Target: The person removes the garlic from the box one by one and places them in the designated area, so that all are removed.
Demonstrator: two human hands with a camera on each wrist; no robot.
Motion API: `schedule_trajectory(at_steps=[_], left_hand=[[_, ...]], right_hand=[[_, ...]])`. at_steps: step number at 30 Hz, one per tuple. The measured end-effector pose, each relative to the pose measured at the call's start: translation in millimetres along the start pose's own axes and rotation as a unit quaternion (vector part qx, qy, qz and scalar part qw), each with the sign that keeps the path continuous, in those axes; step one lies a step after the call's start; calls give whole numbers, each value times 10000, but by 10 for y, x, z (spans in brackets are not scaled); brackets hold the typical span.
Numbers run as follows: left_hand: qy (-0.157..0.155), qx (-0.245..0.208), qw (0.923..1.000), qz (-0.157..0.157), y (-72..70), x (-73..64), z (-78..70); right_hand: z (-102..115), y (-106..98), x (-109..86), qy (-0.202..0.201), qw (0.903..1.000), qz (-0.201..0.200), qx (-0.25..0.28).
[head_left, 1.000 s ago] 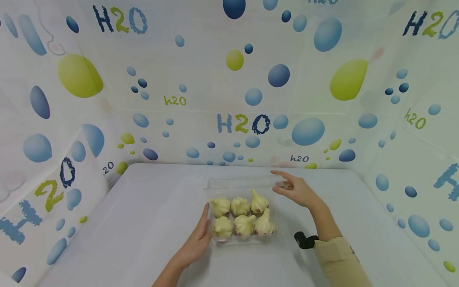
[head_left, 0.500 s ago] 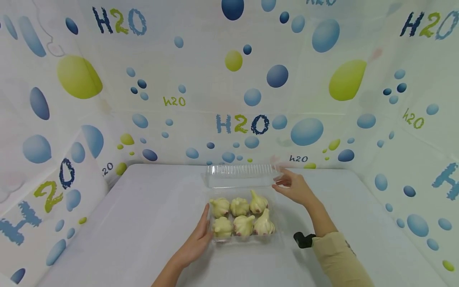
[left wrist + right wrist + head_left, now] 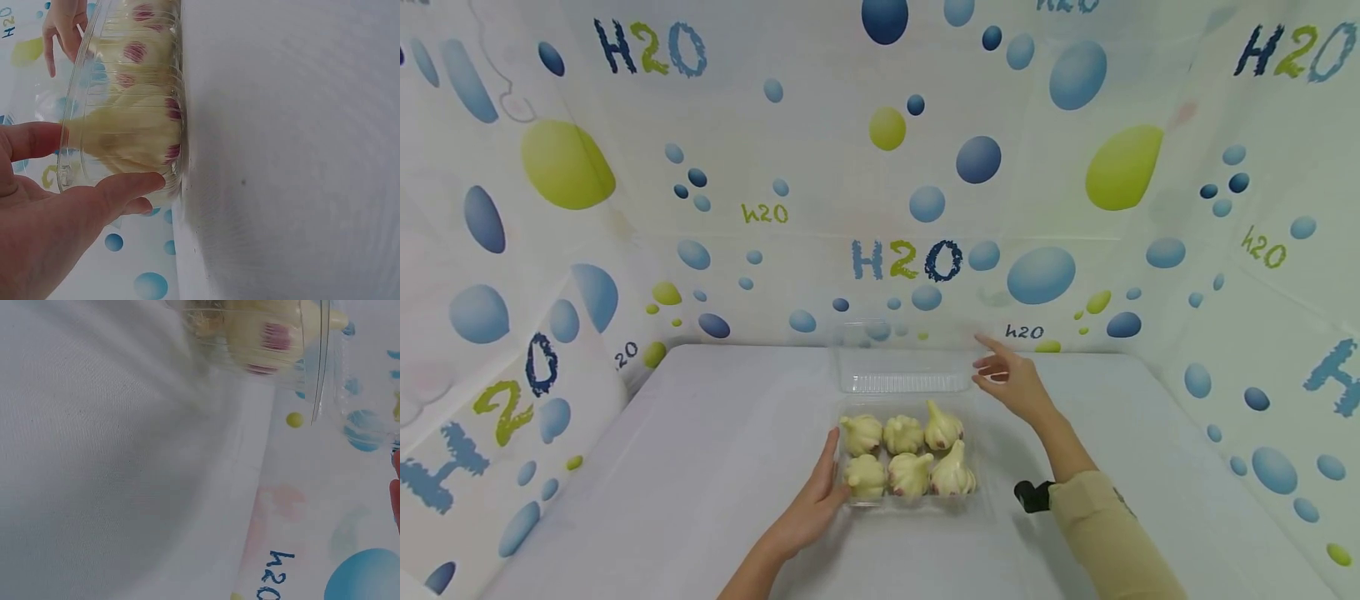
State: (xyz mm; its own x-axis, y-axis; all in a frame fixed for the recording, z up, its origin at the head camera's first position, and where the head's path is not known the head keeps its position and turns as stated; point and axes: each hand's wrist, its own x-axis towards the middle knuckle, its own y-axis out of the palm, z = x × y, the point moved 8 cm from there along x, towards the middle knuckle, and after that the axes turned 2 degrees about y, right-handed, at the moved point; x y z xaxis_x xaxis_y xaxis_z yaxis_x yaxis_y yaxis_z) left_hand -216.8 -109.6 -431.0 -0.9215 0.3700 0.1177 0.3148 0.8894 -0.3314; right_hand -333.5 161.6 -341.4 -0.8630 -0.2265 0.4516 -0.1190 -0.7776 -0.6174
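A clear plastic clamshell container [image 3: 868, 503] sits on the table, holding several pale garlic bulbs [image 3: 910, 473] in two rows. Its hinged lid [image 3: 910, 358] stands raised along the back edge. My left hand [image 3: 811, 508] grips the left end; the left wrist view shows the thumb [image 3: 134, 184] along the ridged wall and a finger at the rim. Beside the lid's right edge, my right hand [image 3: 1018, 387] has its fingers stretched out and apart, fingertips right at the lid. The right wrist view catches only fingertips [image 3: 395, 494] at its border.
A white tabletop [image 3: 715, 467] spreads around the container. Behind and to the sides hangs a sheet [image 3: 820, 142] printed with blue and green drops and H2O lettering. A black strap-on device [image 3: 1033, 497] sits at the right wrist, by a beige sleeve [image 3: 1105, 525].
The lid has swung up from a low backward slant to a more upright stance. My right hand has risen slightly with it. My left hand and the garlic bulbs stay in place.
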Motion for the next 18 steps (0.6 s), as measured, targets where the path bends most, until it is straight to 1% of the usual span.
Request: schedule_trajectory(at_steps=[4, 9, 12, 18], left_hand=[[-73, -55, 10000, 17, 8, -2, 17], [-127, -148, 9998, 17, 14, -3, 35], [-94, -163, 9998, 41, 19, -2, 37], [-40, -229, 9997, 62, 21, -10, 38]], right_hand=[[-30, 4, 28, -67, 9998, -149, 91], [-79, 16, 56, -36, 9991, -349, 226], [-129, 40, 79, 87, 9987, -414, 285], [-234, 103, 133, 463, 9975, -457, 294]])
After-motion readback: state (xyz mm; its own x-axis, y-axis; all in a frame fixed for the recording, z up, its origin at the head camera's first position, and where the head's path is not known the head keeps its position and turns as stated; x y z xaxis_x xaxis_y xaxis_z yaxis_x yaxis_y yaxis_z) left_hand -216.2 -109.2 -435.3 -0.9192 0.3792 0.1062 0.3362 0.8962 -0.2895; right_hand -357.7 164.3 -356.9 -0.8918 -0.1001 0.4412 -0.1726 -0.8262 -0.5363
